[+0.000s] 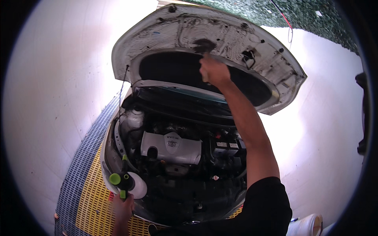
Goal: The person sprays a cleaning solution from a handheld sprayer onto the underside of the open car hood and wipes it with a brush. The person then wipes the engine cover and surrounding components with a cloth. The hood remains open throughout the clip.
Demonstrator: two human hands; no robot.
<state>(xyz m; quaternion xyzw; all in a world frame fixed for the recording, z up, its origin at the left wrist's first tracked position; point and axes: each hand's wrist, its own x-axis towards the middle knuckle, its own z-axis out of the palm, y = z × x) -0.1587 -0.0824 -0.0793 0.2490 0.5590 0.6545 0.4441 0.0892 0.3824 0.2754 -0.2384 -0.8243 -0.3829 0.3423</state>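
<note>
Raised over the engine bay, my right hand (215, 70) grips a dark-bristled brush (204, 46) by its handle. The bristles are against or very near the underside of the open car hood (165, 35), which bears dark, wet-looking streaks. Low at the left, my left hand (123, 206) holds a pump spray bottle (137, 185) with a white body, black head and green knob, above the car's front corner. Between and beyond the hands lies the engine bay, with a grey plastic engine cover (184, 149) and a battery (226, 149).
A thin prop rod (121, 91) stands at the hood's left side. A black insulation pad (171, 66) covers the hood's middle. Yellow floor grating (94, 188) and grey grating (79, 165) run along the left. A white bucket (304, 225) is at the lower right.
</note>
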